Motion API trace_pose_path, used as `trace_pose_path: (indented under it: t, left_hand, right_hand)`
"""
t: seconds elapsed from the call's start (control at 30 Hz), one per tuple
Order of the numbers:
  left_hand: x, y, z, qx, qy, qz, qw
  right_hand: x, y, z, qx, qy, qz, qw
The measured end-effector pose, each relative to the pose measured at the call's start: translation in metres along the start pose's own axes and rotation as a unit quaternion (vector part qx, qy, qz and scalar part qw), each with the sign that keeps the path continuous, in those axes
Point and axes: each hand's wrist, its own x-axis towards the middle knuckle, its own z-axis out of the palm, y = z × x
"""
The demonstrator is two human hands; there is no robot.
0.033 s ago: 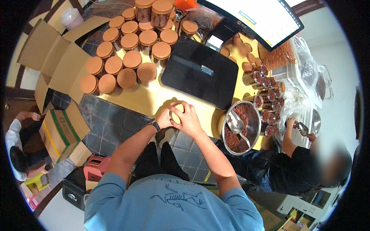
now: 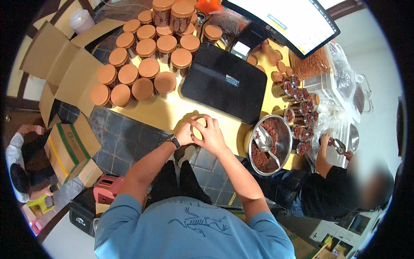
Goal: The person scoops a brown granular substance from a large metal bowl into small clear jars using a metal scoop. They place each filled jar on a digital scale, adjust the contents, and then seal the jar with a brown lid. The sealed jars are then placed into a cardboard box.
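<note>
Holding a round thing point(image 2: 199, 128) between left hand point(image 2: 184, 134) and right hand point(image 2: 211, 134) at the desk's point(image 2: 151, 112) front edge, near a bowl point(image 2: 284, 139).

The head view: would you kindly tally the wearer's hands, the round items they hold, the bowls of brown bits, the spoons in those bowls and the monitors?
Left hand and right hand: 2
Round item: 1
Bowl: 1
Spoon: 1
Monitor: 1
Total: 6
</note>
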Motion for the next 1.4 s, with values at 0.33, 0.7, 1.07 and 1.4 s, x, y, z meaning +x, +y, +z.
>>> trace_pose_path:
  t: [0.33,0.7,1.07,1.4]
  left_hand:
    - [-0.010,-0.003,0.006,-0.092,0.089,0.098,0.987]
    - [0.000,-0.001,-0.005,-0.098,0.038,-0.008,0.994]
    - [-0.003,-0.024,0.004,0.025,0.061,0.068,0.995]
    - [0.002,0.076,-0.030,-0.417,0.104,0.007,0.903]
  right_hand:
    - [0.000,-0.008,-0.011,-0.024,0.008,-0.066,0.997]
    - [0.008,0.011,0.008,-0.006,0.014,-0.034,0.999]
    - [0.006,0.014,0.010,-0.006,0.014,-0.064,0.998]
    - [0.004,0.021,-0.089,0.364,0.087,0.028,0.927]
